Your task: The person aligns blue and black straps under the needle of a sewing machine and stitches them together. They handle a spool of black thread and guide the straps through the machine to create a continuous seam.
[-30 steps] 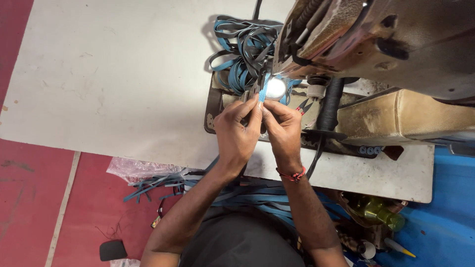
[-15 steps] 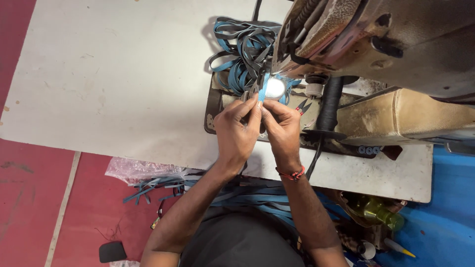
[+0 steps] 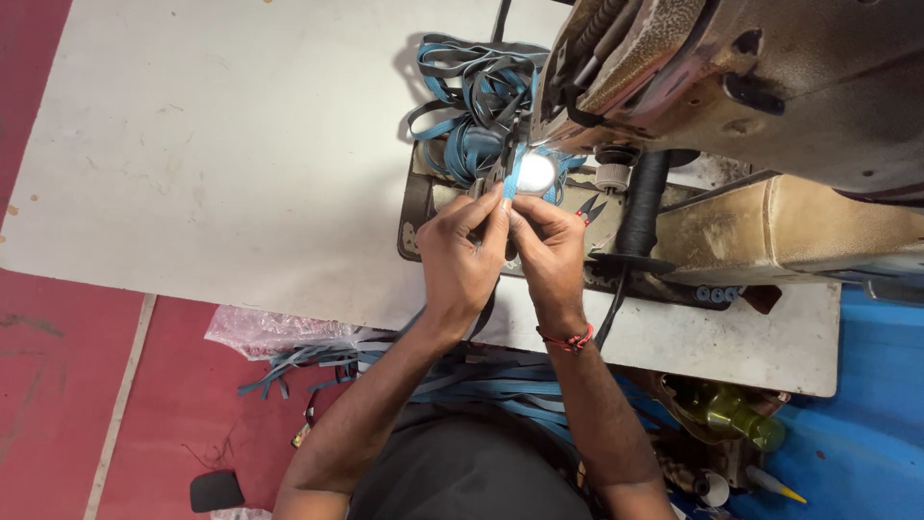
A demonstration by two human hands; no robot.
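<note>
Blue strap (image 3: 514, 171) lies pinched between both hands' fingertips, left hand (image 3: 460, 260) beside right hand (image 3: 549, 252).

L hand (image 3: 460, 258) fingers pinched | R hand (image 3: 549, 252) alongside, touching | both forearms extended fwd

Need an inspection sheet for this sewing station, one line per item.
Surface: white worktable, scuffed.
Job's things: narrow blue strap under the lamp-lit needle area of the worn sewing machine.
Clutter: heap of blue and black straps behind the machine; red-handled snips; more straps in the lap.
Grippers: left hand and right hand pinch the strap.
Cables: black cable off the table's front edge.
Surroundings: red floor, green bottle.
</note>
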